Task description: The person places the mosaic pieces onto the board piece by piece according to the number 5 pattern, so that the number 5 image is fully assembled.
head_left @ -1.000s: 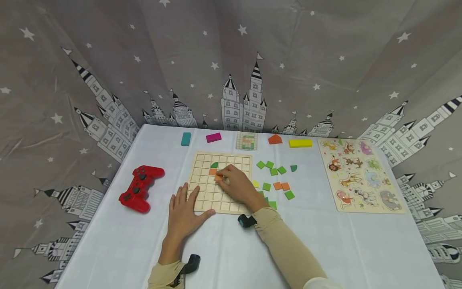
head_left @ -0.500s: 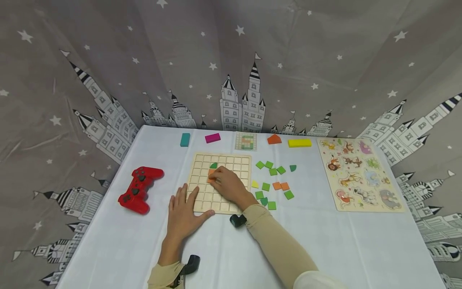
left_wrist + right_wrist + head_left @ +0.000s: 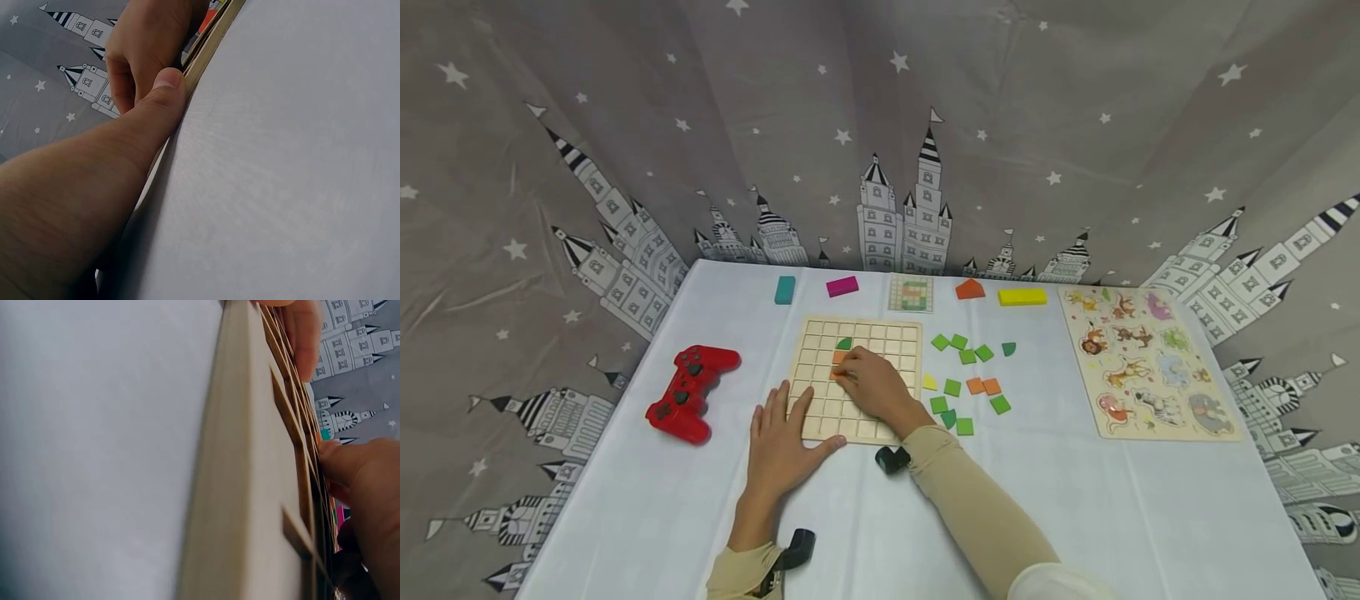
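A wooden grid board (image 3: 887,335) lies flat in front of me. My left hand (image 3: 781,446) rests spread at its lower left corner, and the thumb (image 3: 167,80) touches the board's edge in the left wrist view. Over the middle of the board, my right hand (image 3: 880,387) pinches an orange square tile (image 3: 834,375) down at the grid, partly hidden by the fingertips. Just above it, another orange square tile (image 3: 838,357) sits in a cell. A dark green quarter-round tile (image 3: 845,343) fills the cell beyond that.
Right of the board lie several green square tiles (image 3: 967,357), two orange tiles (image 3: 983,386) and a yellow piece (image 3: 929,382). A pattern card (image 3: 912,293) and coloured blocks (image 3: 1022,297) line the back. A red game controller (image 3: 688,392) sits left, an animal puzzle (image 3: 1138,367) right.
My right hand has moved slightly left with the orange tile and settled over its cell below the other orange tile. My left hand stays where it was.
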The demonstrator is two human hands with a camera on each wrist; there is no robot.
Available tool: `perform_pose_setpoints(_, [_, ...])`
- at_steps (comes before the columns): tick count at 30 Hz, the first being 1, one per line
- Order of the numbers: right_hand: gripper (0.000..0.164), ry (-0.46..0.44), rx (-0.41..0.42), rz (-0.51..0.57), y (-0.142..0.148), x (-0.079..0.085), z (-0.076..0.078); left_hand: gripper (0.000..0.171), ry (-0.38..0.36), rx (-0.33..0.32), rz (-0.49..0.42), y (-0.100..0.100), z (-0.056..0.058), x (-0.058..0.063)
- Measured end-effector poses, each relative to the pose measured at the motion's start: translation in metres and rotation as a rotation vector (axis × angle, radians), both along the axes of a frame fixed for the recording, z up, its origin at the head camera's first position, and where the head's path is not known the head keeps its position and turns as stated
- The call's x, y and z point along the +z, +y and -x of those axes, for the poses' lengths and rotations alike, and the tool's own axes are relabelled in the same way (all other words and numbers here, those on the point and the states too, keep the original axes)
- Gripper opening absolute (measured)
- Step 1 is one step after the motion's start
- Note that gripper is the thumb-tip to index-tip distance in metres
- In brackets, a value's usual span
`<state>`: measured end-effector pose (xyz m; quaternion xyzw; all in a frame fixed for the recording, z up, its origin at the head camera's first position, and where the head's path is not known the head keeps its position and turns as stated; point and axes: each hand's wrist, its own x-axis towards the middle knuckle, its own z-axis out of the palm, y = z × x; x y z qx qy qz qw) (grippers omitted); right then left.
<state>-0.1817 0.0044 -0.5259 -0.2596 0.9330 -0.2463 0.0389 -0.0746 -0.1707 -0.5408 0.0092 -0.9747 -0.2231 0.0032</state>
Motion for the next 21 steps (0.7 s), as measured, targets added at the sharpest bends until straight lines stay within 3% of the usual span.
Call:
perform_pose_setpoints(14, [0.026, 0.030, -0.015, -0.033, 0.012, 0.006, -0.006, 0.103, -0.030, -0.006, 0.005, -0.001, 0.000, -0.001])
perform_pose_setpoints(21, [0.025, 0.022, -0.082, 0.079, 0.061, 0.008, -0.010, 0.103, -0.019, 0.002, 0.009, -0.001, 0.000, -0.004])
